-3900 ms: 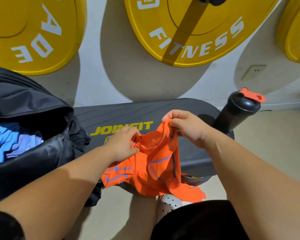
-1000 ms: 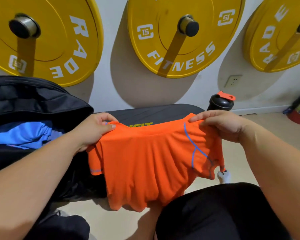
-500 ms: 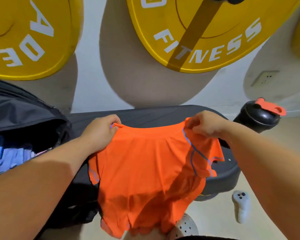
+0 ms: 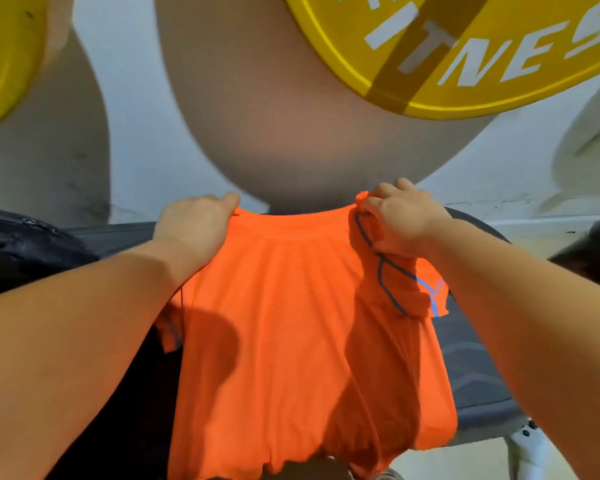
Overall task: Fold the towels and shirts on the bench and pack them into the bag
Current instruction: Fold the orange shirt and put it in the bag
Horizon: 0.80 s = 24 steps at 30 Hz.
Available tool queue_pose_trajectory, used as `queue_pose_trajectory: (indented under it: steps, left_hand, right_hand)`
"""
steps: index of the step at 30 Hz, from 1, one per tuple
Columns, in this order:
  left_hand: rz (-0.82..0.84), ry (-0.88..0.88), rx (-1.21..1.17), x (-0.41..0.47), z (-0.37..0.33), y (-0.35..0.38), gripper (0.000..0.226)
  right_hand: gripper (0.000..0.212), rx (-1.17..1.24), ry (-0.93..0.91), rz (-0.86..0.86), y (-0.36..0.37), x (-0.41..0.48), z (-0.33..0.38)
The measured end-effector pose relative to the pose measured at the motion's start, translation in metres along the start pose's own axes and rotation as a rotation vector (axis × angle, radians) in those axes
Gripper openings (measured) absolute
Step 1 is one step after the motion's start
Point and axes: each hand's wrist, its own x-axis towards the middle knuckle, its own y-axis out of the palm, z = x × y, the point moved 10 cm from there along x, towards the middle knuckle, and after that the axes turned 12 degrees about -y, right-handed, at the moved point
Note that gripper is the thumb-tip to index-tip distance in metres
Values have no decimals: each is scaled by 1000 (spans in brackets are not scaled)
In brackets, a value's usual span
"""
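An orange shirt (image 4: 302, 327) with blue seam lines is spread out over the dark grey bench (image 4: 475, 368), its hem hanging over the near edge. My left hand (image 4: 194, 226) grips the shirt's left shoulder, and my right hand (image 4: 399, 220) pinches the right shoulder, with the sleeve bunched below it. Both hands hold the collar edge near the bench's far side. The black bag (image 4: 25, 244) lies at the left, partly hidden by my left forearm; its contents are out of sight.
Yellow weight plates (image 4: 465, 57) hang on the white wall just behind the bench, another plate (image 4: 4, 57) at the left. A dark shaker bottle (image 4: 596, 251) stands at the right edge. A white object (image 4: 530, 448) lies on the floor below the bench.
The shirt went from a crumpled bunch to being held open by both shoulders, and has since been carried forward and lowered onto the bench. My view has moved closer to the wall.
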Motion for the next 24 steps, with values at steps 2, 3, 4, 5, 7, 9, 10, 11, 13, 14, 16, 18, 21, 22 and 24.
queue_pose_trajectory:
  steps: [2,3,4,5,7,9,10,11,13,14,16,18,21,22,24]
  left_hand:
    - [-43,4,24,8,0,1,18]
    - [-60,-13,26,10,1,2,20]
    - [-68,-45,28,10,3,4,24]
    - [-59,-88,33,10,6,7,30]
    - [-12,-155,30,3,5,13,44]
    - [5,-181,-21,-9,-7,12,53]
    - [10,-173,-58,-16,-18,9,56]
    - [13,-153,-95,-25,-31,6,59]
    - [39,-87,-171,-47,-61,3,67]
    - [63,-46,-205,-60,-78,2,71]
    - [115,37,-221,-86,-110,8,77]
    - [153,97,-191,-106,-135,17,82]
    - [221,95,-168,-119,-145,38,90]
    - [236,83,-157,-121,-144,45,93]
    - [236,65,-132,-124,-142,53,97]
  right_hand:
    - [61,-52,13,-58,-1,6,6]
    - [56,-41,39,-75,2,7,6]
    - [55,-16,76,-73,8,5,5]
    - [58,24,113,-55,15,2,4]
    - [69,113,165,-40,29,-7,3]
    - [79,179,201,-51,35,-20,1]
    - [81,208,221,-63,36,-27,-1]
    - [82,238,247,-78,37,-35,-5]
    - [83,307,317,-108,40,-53,-16]
    - [83,347,367,-126,43,-64,-23]
    - [78,438,488,-170,50,-85,-37]
    - [67,514,585,-196,61,-104,-46]
    - [54,578,651,-199,73,-120,-51]
    - [52,594,663,-207,74,-123,-52]
    - [47,618,685,-213,75,-126,-56]
